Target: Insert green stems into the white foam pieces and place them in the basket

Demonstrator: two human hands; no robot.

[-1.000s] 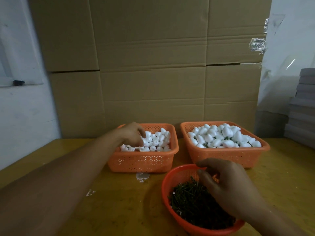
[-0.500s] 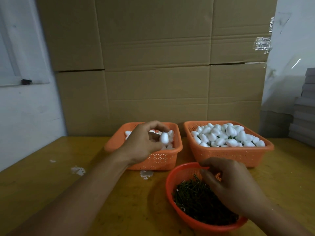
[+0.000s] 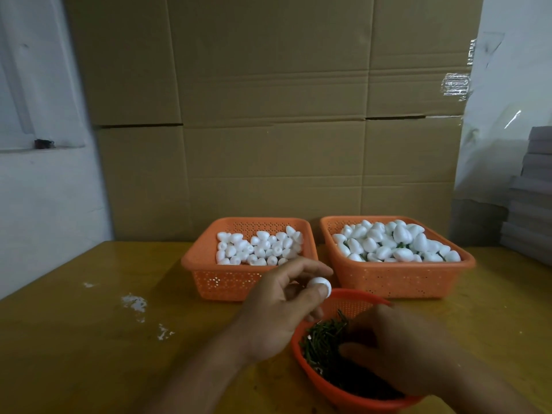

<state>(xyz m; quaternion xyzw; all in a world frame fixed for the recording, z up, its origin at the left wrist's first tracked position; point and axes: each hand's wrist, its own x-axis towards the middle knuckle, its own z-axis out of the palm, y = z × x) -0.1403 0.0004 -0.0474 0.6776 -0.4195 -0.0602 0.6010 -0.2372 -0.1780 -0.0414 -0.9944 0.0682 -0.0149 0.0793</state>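
Observation:
My left hand [image 3: 276,312] pinches one white foam piece [image 3: 320,284] between thumb and fingers, just above the near rim of the round orange bowl [image 3: 357,300]. That bowl holds a heap of green stems [image 3: 324,343]. My right hand [image 3: 394,351] reaches down into the stems with curled fingers; whether it holds a stem is hidden. Behind stand two orange baskets: the left basket [image 3: 227,282] holds plain white foam pieces [image 3: 260,248], the right basket [image 3: 397,276] is heaped with foam pieces [image 3: 391,242] showing green underneath.
Everything stands on a yellow wooden table [image 3: 89,339] with white foam crumbs [image 3: 134,303] at the left. A wall of cardboard boxes [image 3: 268,115] rises behind the baskets. Grey stacked sheets [image 3: 531,189] stand at the far right.
My left hand lifted a foam piece out of the left basket and carried it toward me, over the bowl's rim. My right hand stayed in the stems, shifting slightly.

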